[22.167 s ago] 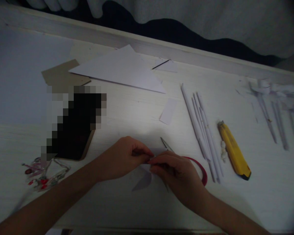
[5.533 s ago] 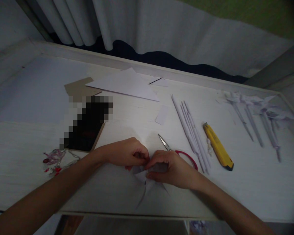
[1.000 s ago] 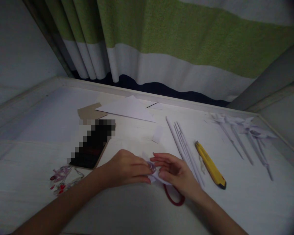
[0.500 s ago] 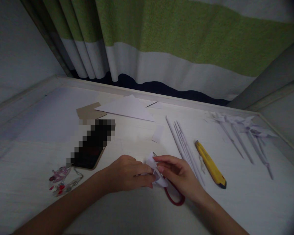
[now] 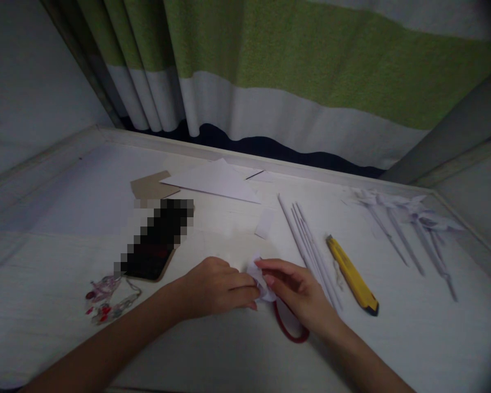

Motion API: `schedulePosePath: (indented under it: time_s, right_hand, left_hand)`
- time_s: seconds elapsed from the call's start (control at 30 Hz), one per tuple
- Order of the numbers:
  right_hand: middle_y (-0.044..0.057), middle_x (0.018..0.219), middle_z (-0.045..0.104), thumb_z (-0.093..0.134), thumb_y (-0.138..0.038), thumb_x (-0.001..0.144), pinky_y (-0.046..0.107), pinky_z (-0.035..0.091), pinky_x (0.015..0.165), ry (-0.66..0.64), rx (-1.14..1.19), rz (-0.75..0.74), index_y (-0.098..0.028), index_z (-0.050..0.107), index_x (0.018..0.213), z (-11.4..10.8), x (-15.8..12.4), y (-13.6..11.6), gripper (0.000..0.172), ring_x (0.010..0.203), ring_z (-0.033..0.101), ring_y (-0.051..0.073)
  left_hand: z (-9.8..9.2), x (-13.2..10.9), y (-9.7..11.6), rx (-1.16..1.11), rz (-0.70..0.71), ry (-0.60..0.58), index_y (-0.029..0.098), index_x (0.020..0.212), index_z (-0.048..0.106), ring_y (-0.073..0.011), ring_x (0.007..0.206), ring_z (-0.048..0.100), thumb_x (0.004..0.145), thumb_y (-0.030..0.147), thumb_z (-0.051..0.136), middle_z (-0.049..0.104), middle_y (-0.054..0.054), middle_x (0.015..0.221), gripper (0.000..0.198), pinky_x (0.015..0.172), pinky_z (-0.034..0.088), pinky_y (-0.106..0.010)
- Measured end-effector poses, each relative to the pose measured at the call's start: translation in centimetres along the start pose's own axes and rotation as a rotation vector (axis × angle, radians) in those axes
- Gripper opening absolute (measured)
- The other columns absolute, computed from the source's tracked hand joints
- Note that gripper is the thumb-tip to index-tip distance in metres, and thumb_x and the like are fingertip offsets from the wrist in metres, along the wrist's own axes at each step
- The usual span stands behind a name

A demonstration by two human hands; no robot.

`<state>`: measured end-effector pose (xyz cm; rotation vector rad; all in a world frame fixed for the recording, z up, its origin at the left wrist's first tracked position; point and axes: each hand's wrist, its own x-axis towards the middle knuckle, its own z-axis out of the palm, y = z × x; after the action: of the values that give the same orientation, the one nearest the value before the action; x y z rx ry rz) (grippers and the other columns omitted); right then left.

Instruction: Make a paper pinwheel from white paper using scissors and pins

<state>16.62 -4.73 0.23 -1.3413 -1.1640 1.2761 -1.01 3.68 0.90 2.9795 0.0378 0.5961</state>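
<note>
Paper (image 5: 254, 271) is well L of the cutter (image 5: 352, 275), approx. level w/ its near end, held between 2 hands. L hand (image 5: 216, 289): fingers bent in, nearly closed, gripping its L side; thumb mostly hidden. R hand (image 5: 300, 289): thumb & index pinch the R side, other fingers loosely curled. A red handle (image 5: 298, 340) shows by the R hand, L of the cutter & a bit nearer the wearer.

Progress, judging by layout: at least 3 paper heads (image 5: 415, 206) on sticks, R of & beyond the cutter, look done. The held 1 looks part-done: curled over, no stick visible on it; whether folds are fixed is too small to tell. Prob. left to use: approx. 4 rolls (image 5: 314, 255) just L of the cutter, no heads on them, plus a flat slip (image 5: 265, 222) & sheet (image 5: 215, 180) farther L & beyond.
</note>
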Motion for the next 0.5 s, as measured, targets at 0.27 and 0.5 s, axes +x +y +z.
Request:
schedulePosePath:
  time_s: [0.27,0.5]
  right_hand:
    - [0.002,0.099,0.061,0.053,-0.016,0.075,0.030,0.044,0.081,0.012,-0.060,-0.037,-0.025,0.059,0.097,0.39,-0.03,0.11,0.024,0.091,0.056,0.014]
    - [0.005,0.105,0.056,0.051,-0.021,0.078,0.032,0.042,0.085,-0.014,-0.134,-0.056,-0.023,0.053,0.102,-0.55,-0.02,-0.07,0.024,0.097,0.052,0.016]
  left_hand:
    - [-0.08,0.19,0.06,0.026,-0.050,-0.056,0.019,0.077,0.057,-0.0080,0.049,0.050,0.085,0.028,0.041,0.062,0.004,0.069,0.019,0.045,0.029,-0.024]
    - [0.32,-0.24,-0.32,-0.020,-0.089,-0.015,0.019,0.082,0.057,-0.0084,0.057,0.054,0.085,0.026,0.041,0.064,0.002,0.082,0.018,0.048,0.033,-0.023]
